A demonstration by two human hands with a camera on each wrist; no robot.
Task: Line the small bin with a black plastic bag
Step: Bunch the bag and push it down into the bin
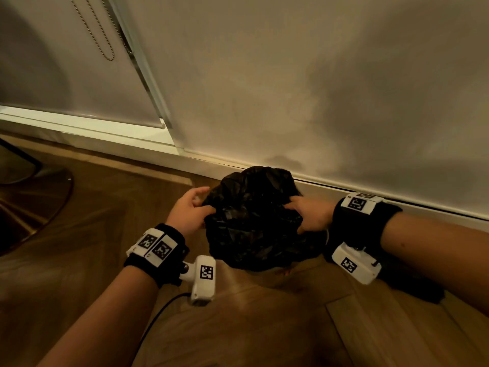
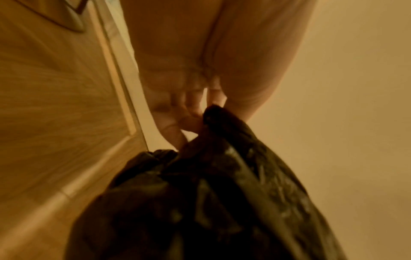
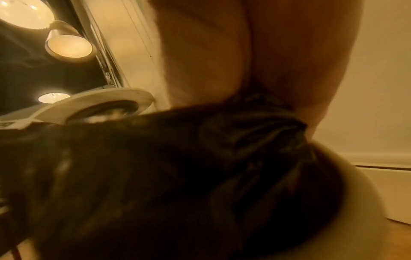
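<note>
A crumpled black plastic bag [image 1: 254, 221] bulges over the small bin by the wall. The bin is almost wholly hidden under it in the head view. My left hand [image 1: 205, 201] pinches the bag's left edge between thumb and fingers, and the left wrist view shows that pinch [image 2: 198, 119] on a fold of the bag [image 2: 211, 202]. My right hand [image 1: 295, 213] grips the bag's right side with curled fingers. In the right wrist view the bag [image 3: 177, 176] covers those fingertips, and a pale curved wall [image 3: 360, 207], apparently the bin, shows below it.
The bin stands on a wooden floor [image 1: 264, 327] against a white skirting board [image 1: 397, 200] and plain wall. A roller blind with a bead chain [image 1: 103, 35] hangs at the left. A round metal furniture base [image 1: 39, 197] sits far left. A dark cable [image 1: 158, 313] trails under my left wrist.
</note>
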